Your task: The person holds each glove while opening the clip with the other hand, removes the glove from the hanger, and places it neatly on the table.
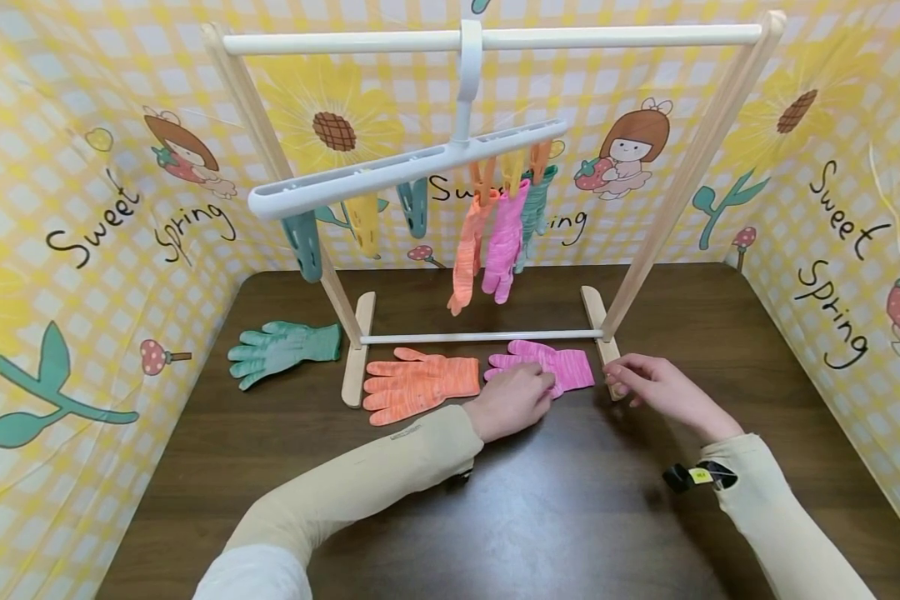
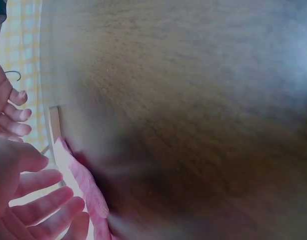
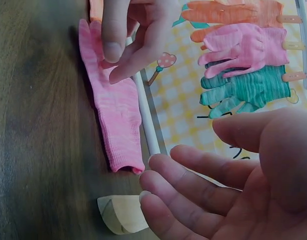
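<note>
A pink knitted glove lies flat on the table, its cuff to the right. Over its finger end hovers my left hand, fingers loosely bent and nothing gripped; the left wrist view shows them just above the knit. My right hand is held to the right of the cuff, over the rack's wooden foot, thumb and fingers apart in the right wrist view. To the left lie an orange glove and a green glove. Another orange glove, pink glove and green glove hang from clips.
A grey hanger hangs tilted from the top bar of a wooden rack, lower at its left end. Its left half carries a teal clip, a yellow clip and another teal clip. Patterned cloth surrounds the brown table.
</note>
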`<move>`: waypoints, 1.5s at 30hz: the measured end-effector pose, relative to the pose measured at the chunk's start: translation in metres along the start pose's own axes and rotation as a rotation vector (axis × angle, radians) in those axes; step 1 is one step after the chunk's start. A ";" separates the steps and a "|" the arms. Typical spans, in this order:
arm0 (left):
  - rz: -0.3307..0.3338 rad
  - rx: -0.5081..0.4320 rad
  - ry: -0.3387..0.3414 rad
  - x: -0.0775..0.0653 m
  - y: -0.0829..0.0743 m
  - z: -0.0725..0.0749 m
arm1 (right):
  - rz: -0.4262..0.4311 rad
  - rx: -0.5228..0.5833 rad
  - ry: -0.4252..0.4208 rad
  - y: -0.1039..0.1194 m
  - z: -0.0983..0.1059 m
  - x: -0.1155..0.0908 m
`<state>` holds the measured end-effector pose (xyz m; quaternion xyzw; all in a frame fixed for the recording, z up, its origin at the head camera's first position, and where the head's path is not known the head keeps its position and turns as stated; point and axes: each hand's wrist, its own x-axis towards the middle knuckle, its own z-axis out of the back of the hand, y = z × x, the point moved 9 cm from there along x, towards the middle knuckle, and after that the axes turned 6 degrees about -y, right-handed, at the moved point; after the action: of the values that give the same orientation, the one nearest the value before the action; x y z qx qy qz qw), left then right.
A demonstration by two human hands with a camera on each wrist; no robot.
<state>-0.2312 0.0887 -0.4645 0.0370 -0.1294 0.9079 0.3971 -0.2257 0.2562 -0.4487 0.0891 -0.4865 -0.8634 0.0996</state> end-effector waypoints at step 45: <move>0.051 -0.352 -0.861 -0.048 0.047 0.122 | 0.135 -0.074 -0.176 0.063 0.004 0.016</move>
<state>-0.2373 -0.0081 -0.3646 0.3394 -0.4356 0.7835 0.2848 -0.2368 0.2237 -0.3935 -0.0237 -0.4659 -0.8767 0.1177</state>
